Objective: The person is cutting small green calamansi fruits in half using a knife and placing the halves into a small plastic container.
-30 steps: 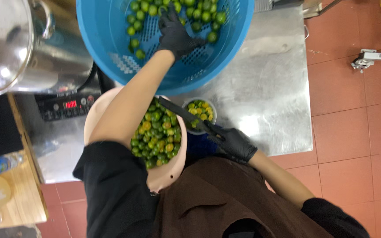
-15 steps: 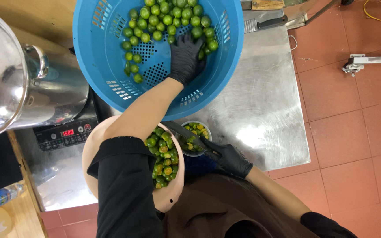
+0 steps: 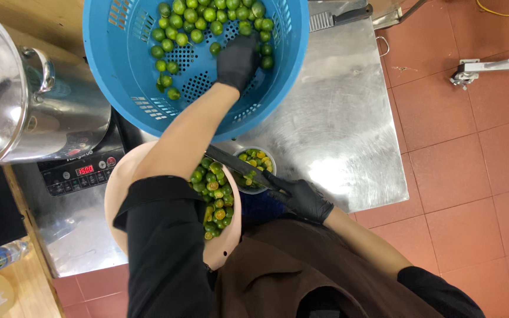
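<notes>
My left hand [image 3: 238, 60], in a black glove, reaches into a big blue plastic basket [image 3: 119, 88] and rests among the small green citrus fruits [image 3: 204, 23] piled at its far side; whether it grips one is hidden. My right hand [image 3: 301, 197], also gloved in black, holds a dark knife [image 3: 237, 166] whose blade points left over a small bowl [image 3: 255, 169] of cut fruit. Under my left arm sits a pale pink basin [image 3: 116, 194] full of halved green and yellow fruits [image 3: 213, 194].
A steel work table [image 3: 337, 118] carries the basket and bowl. A large steel pot [image 3: 25, 100] stands on an induction cooker [image 3: 83, 168] at left. Another knife [image 3: 340, 17] lies at the table's far edge. Red floor tiles [image 3: 466, 165] lie to the right.
The view has shifted so the basket sits higher and left. My left hand has slid a little further across the fruits in the basket. The right hand keeps the knife over the small bowl.
</notes>
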